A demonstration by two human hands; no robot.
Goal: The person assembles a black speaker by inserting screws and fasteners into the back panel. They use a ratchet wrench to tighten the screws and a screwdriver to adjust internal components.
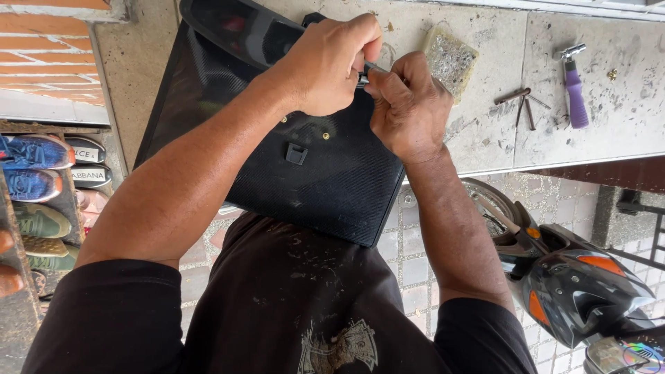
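The left hand (329, 66) and the right hand (409, 107) were close together, touching, over the top part of a black bag (325, 173). Both hands were curled tight. Between them they pinched a small metal tool (365, 75), and only a bit of it showed between the fingers. The left hand's fingers were closed around it from above. The right hand's thumb and fingers squeezed it from the other side.

The black bag lay flat on the grey stone worktop (499, 41), at its near edge, and the bag's lower corner hung out past that edge. A small plastic clip (296, 154) sat in the middle of the bag, and two little gold studs were just above it.

Near the far edge of the worktop lay a rough yellow sponge (450, 61), just beside the right hand. Farther along to the right lay some rusty nails (519, 104) and a purple-handled tool (574, 86), well apart from the hands.

Shoes (34, 180) sat on a shelf off to the left. A dark motorbike (575, 291) stood on the tiled floor below the worktop's near edge.
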